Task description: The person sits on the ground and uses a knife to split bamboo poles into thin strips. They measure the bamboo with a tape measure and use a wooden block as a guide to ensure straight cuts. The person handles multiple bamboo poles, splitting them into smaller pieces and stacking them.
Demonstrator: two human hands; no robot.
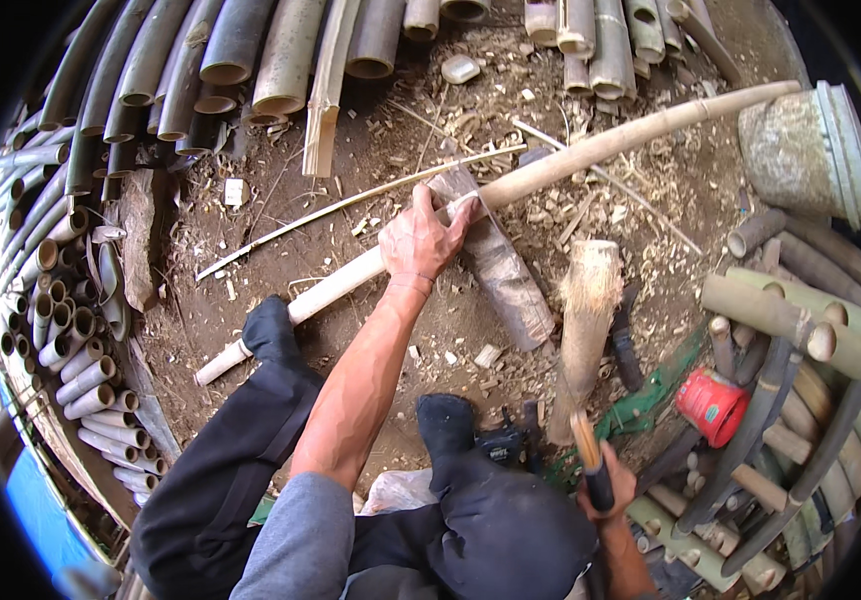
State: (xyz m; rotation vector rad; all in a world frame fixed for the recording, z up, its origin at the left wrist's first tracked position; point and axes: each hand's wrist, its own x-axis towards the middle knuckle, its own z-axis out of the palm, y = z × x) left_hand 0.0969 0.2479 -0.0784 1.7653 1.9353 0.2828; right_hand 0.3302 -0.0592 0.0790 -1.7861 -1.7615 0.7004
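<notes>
Nearest, dark trousers point(230, 475) are filling the lower edge, a grey sleeve point(295, 535) crossing over them. Right hand point(617, 488) is holding a tool point(587, 440) low on the right, fingers closing round its dark handle; the tool is pointing up the view, its lighter part overlapping the near end of a stump point(580, 340); cannot tell what kind of tool. Right foot point(445, 420), dark-socked, is showing between the hands. Left foot point(270, 330), same sock, is covering part of the pole point(345, 283) near its lower-left end. Left hand point(420, 238) is gripping that pole around its middle, fingers curling snugly over it. Pole is slanting from lower left to upper right, crossing a block point(510, 280) right beside the hand. Green net point(640, 410) is lying right of the stump, a red pot point(712, 408) sitting near it beside cut bamboo point(750, 300). Beyond the pole, a thin strip point(350, 205) is lying near the block's far end, chips point(487, 356) littering the dirt point(370, 340). Pole's far end is reaching a pale bucket point(795, 150); cannot tell if they're touching. Farthest, a split length point(320, 140) is jutting from a row of tubes point(290, 60) along the top
</notes>
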